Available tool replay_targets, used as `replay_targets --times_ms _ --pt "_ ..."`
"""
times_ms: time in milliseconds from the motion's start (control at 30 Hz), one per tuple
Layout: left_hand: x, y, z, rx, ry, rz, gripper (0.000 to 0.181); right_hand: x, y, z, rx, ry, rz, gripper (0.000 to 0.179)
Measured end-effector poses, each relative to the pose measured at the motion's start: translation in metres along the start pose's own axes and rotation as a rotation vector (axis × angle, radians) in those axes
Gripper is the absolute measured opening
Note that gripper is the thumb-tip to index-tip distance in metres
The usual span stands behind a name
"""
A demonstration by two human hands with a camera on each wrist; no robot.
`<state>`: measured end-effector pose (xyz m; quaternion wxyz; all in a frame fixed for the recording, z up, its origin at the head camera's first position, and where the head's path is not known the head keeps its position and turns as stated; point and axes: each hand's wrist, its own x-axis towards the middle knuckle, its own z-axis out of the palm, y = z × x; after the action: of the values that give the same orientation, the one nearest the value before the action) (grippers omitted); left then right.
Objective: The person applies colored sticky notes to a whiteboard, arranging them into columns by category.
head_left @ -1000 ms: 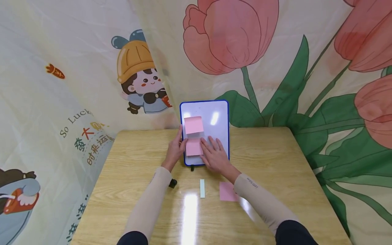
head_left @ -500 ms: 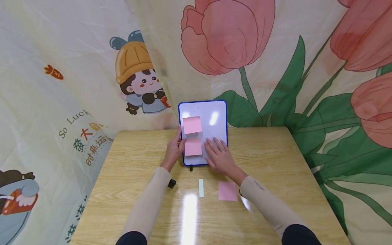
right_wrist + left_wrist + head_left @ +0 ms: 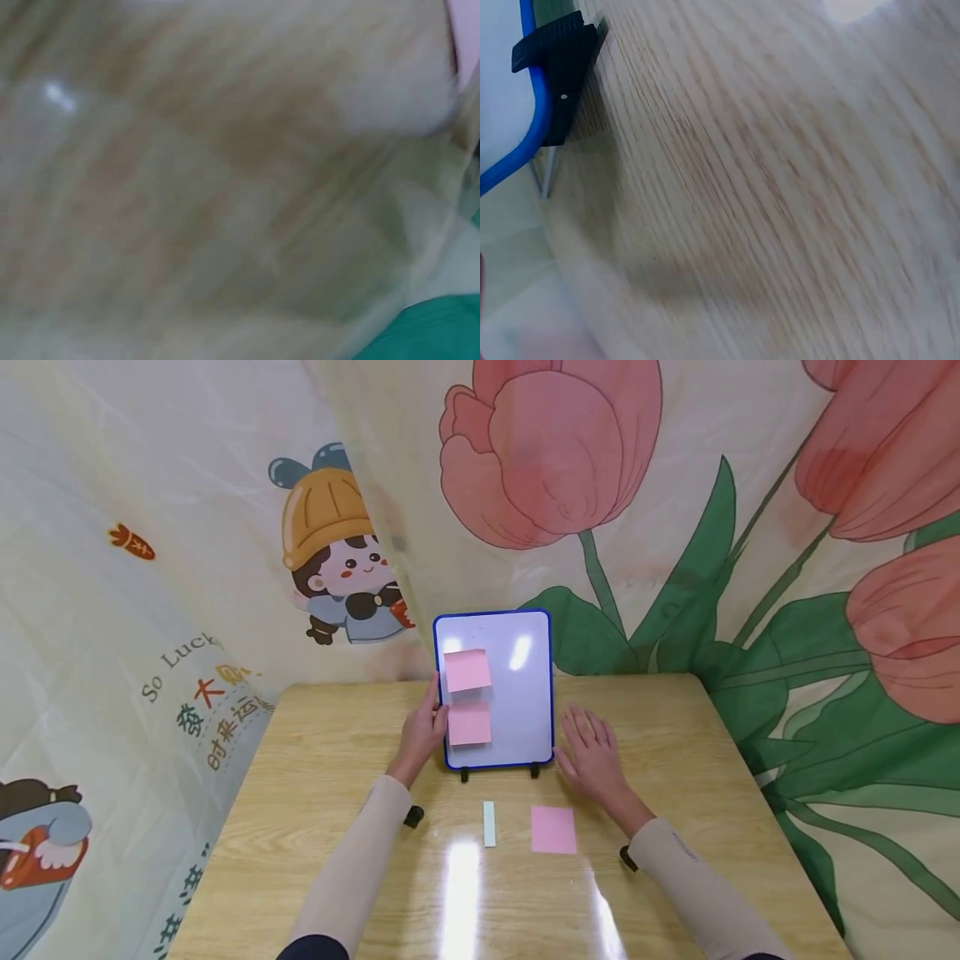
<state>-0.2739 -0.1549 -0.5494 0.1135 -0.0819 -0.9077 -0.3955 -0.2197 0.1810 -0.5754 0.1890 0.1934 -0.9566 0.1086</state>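
Note:
A small whiteboard [image 3: 521,710] with a blue frame stands tilted back on black feet. On its left half are two pink sticky notes, an upper note [image 3: 467,671] and a lower note [image 3: 469,724], one above the other. My left hand [image 3: 420,735] grips the board's left edge, its thumb near the lower note. Beyond the board's right edge, my right hand [image 3: 595,760] is over the table with its fingers extended. In the left wrist view, a black stand foot [image 3: 559,75] meets the blue frame. Motion blurs the right wrist view.
A pale green paper strip [image 3: 489,824] and a pink sticky note [image 3: 553,830] lie on the wooden table [image 3: 337,860] in front of the board. Behind the table hangs a printed cloth [image 3: 675,435] with tulips and a cartoon figure.
My right hand has moved right, off the lower pink note and the whiteboard, to over the table. My left hand keeps its hold on the left edge.

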Motion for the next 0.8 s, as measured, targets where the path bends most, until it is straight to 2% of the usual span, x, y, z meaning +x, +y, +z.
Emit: replay_targets --times_ms 100,300,367,467,600,800 --pt "-0.007 0.002 -0.005 0.070 0.013 0.008 0.067 -0.009 0.011 0.001 0.000 -0.018 0.046 0.066" --pt "-0.022 0.003 -0.019 0.205 0.052 0.096 0.071 -0.029 0.023 0.002 0.020 -0.042 0.102 0.066" --pt "-0.029 0.002 -0.025 0.257 0.053 0.107 0.071 -0.035 0.025 0.001 0.027 -0.056 0.113 0.067" --pt "-0.039 -0.001 -0.032 0.321 0.032 0.105 0.071 -0.043 0.026 -0.001 0.035 -0.064 0.118 0.067" --pt "-0.055 -0.009 -0.037 0.434 -0.034 0.099 0.072 -0.055 0.024 -0.007 0.044 -0.044 0.116 0.067" --pt "-0.079 -0.020 -0.041 0.579 -0.094 0.108 0.071 -0.071 0.011 -0.010 0.044 -0.020 0.038 0.065"
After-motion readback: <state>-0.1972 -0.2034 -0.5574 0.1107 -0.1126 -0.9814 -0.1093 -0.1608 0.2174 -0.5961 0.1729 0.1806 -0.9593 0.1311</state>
